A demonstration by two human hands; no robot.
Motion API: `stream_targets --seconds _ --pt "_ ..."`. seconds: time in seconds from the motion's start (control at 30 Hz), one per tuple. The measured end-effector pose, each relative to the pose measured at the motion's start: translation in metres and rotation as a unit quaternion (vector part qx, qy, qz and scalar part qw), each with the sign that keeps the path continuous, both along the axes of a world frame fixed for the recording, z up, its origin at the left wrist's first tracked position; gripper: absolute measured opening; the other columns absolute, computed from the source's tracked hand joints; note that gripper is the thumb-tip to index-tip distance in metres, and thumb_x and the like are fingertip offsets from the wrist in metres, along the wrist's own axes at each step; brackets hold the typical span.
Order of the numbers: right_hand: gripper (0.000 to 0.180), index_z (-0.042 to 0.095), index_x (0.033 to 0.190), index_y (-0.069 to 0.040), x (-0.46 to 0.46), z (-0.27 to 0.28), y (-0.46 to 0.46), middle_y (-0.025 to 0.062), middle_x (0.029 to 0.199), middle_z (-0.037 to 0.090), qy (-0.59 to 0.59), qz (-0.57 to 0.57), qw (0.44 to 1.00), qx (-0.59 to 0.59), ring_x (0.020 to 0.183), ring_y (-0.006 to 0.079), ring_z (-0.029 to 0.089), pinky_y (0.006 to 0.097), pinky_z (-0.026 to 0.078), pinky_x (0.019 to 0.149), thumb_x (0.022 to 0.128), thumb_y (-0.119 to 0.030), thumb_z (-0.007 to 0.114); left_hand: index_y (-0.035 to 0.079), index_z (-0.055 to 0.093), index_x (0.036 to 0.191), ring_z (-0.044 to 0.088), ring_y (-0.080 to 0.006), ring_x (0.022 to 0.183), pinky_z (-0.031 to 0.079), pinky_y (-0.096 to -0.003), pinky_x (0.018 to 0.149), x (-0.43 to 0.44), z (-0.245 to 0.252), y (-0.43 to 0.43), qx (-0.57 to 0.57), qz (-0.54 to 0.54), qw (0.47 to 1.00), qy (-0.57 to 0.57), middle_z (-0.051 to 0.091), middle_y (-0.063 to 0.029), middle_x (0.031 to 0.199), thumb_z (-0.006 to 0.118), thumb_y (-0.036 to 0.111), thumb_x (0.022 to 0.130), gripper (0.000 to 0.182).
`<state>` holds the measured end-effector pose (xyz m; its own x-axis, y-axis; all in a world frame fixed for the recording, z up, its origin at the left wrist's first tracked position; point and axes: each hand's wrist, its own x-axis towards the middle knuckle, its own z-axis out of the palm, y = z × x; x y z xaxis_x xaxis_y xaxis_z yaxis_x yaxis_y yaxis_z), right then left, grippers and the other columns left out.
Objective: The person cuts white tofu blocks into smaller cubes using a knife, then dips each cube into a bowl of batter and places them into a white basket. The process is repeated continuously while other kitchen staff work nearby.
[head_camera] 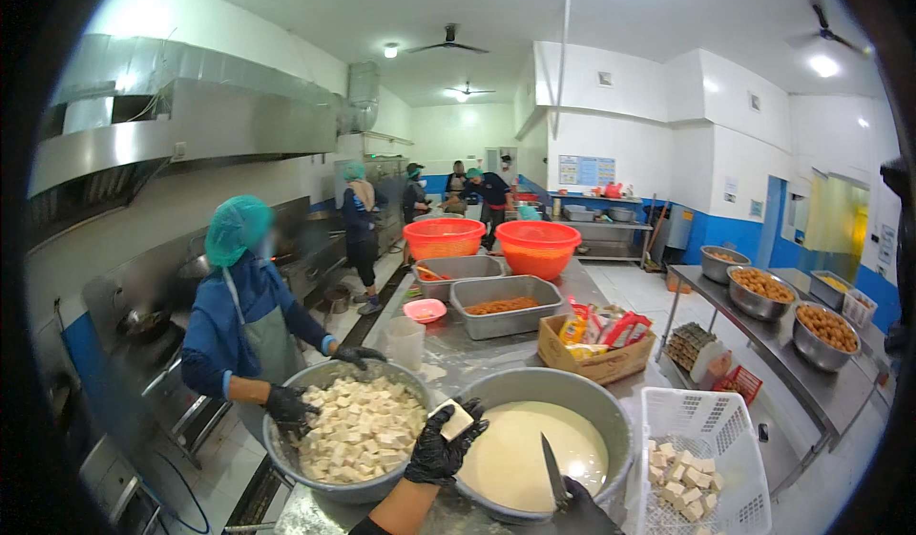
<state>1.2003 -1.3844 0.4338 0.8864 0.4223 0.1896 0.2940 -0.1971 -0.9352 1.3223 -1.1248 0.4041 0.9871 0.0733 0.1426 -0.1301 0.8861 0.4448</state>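
My left hand [445, 443], in a black glove, holds a white tofu block [456, 420] between the two large basins. A knife [551, 467] is gripped in my gloved right hand [581, 510], its blade pointing up over the near rim of a grey basin [621, 456] of pale, creamy liquid [529, 449]. To the left, another grey basin [343, 490] is heaped with cut tofu cubes [365, 427]. On the right stands a white plastic crate [737, 420] with more tofu pieces [683, 481] in its bottom.
A co-worker [247, 320] has both gloved hands at the tofu basin. Beyond the basins are a cardboard box [601, 370] of packets, metal trays [508, 324], a plastic jug [405, 342] and red baskets [538, 249]. A side table [780, 334] at right bears bowls of round brown food.
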Motion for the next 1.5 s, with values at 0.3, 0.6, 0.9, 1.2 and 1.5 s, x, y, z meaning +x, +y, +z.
stream_targets --seconds 0.3,0.6,0.9,1.2,1.5 --pt "0.042 0.046 0.122 0.006 0.037 -0.032 0.180 0.0254 0.098 0.058 -0.493 0.020 0.808 -0.322 0.102 0.0310 0.054 0.0356 0.042 0.092 0.084 -0.013 0.053 -0.010 0.047 0.119 0.062 -0.0302 0.082 0.051 -0.0488 0.081 -0.014 -0.060 0.154 -0.019 0.043 0.999 -0.002 0.062 -0.0182 0.096 0.032 0.074 0.080 0.094" --pt "0.068 0.022 0.133 0.019 0.051 -0.059 0.265 0.0195 0.075 0.054 -0.411 0.097 0.878 -0.226 0.058 0.0276 0.051 0.0378 0.047 0.065 0.075 -0.001 0.051 -0.010 0.044 0.122 0.060 -0.0307 0.087 0.046 -0.0513 0.090 -0.021 -0.072 0.185 -0.003 0.044 0.999 0.021 0.059 -0.0199 0.102 0.027 0.067 0.087 0.086" --pt "0.079 0.004 0.144 -0.003 0.061 -0.068 0.291 0.0270 0.086 0.052 -0.248 0.095 0.928 -0.262 0.072 0.0392 0.054 0.0464 0.045 0.063 0.075 0.004 0.043 -0.011 0.041 0.124 0.057 -0.0325 0.093 0.044 -0.0524 0.092 -0.010 -0.084 0.195 -0.006 0.032 0.999 0.025 0.058 -0.0206 0.104 0.022 0.063 0.090 0.083" --pt "0.065 0.022 0.138 0.001 0.061 -0.091 0.278 0.0290 0.099 0.056 -0.199 0.154 0.901 -0.354 0.085 0.0418 0.057 0.0497 0.045 0.069 0.077 -0.001 0.043 -0.003 0.045 0.121 0.055 -0.0374 0.094 0.041 -0.0559 0.092 0.000 -0.126 0.199 -0.078 -0.008 0.991 0.110 0.057 -0.0220 0.105 0.017 0.057 0.093 0.071" --pt "0.044 0.041 0.126 0.005 0.057 -0.043 0.188 0.0258 0.105 0.057 -0.182 0.088 0.931 -0.304 0.095 0.0387 0.057 0.0452 0.045 0.081 0.084 -0.008 0.042 0.006 0.055 0.110 0.058 -0.0343 0.096 0.046 -0.0403 0.089 -0.046 -0.088 0.215 0.751 0.286 0.592 0.061 0.060 -0.0207 0.100 0.069 0.029 0.080 0.040"
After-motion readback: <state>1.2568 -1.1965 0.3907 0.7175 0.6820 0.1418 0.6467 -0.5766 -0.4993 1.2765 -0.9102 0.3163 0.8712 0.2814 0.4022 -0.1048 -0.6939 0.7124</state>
